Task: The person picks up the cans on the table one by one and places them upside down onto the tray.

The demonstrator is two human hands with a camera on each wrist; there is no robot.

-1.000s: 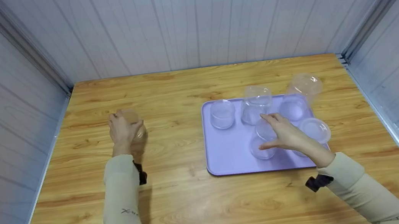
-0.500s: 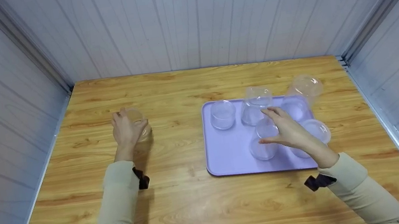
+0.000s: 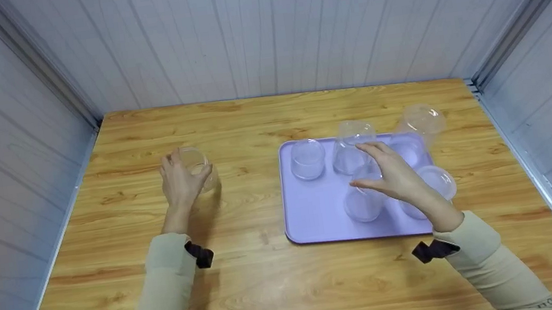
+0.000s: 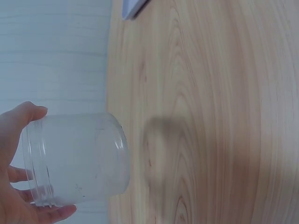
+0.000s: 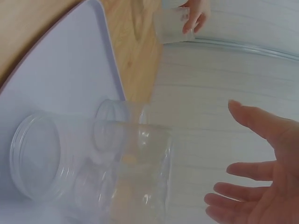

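Observation:
My left hand grips a clear plastic jar around its ridged rim. The jar is raised off the wooden table, and in the left wrist view a shadow falls on the wood beside it. On the right, my right hand hovers over the lilac tray, thumb and fingers spread and holding nothing. Just below it stands another clear jar; the right wrist view shows a gap between the fingers and the nearest jar, whose ridged end is on the tray.
More clear jars share the tray: one at the back left, one at back centre, one at the back right and one at the front right. Panelled walls enclose the table behind and on both sides.
My left hand has shifted a little to the right, carrying the jar along. The right hand has drifted slightly away from me, still spread. The jars on the tray stay put.

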